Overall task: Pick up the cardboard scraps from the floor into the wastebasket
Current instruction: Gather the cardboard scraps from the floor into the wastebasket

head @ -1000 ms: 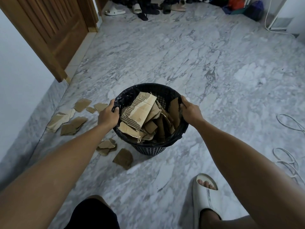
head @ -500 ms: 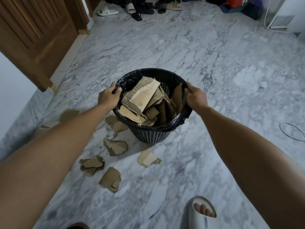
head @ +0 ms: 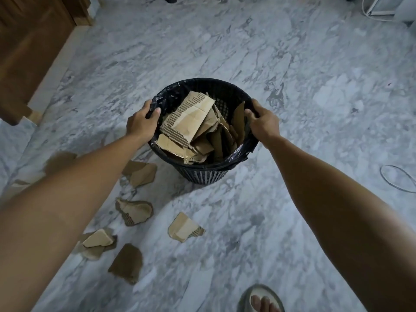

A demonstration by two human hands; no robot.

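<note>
Wastebasket (head: 202, 174): black mesh, bag-lined, on or just above the marble floor (head: 315, 109); contact unclear. Heaped near the rim with torn cardboard (head: 191, 118).
Left hand (head: 140, 122), right hand (head: 264, 122): each grasping the rim on opposite sides, apparently to carry the load level and set it close to the work.
Cardboard scraps (head: 135, 212): several loose on the floor just left of the basket, within easy reach, not yet collected.
Sandalled foot (head: 261, 300): near edge.
</note>
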